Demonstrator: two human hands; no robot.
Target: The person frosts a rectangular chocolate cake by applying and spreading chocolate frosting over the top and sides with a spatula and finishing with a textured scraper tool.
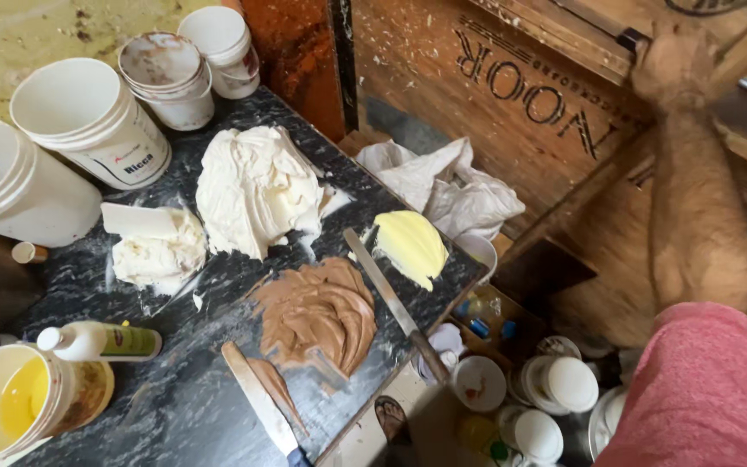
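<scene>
In the head view, the right hand (673,60) is seen at the upper right of the frame, laid against a wooden crate (512,95); whether its fingers are spread or closed cannot be told. The left hand is not shown. On the dark marble slab (175,406) at centre, white putty (257,186), brown putty (317,313) and yellow putty (412,246) are heaped. A long knife (391,298) is laid between the brown and yellow heaps.

Lit warmly and fairly brightly from above, with soft glare on the dark marble bench (183,406), deep shadow beneath its right edge, slight motion blur on the raised right hand (672,60), and mild wide-angle bending at the edges.
</scene>
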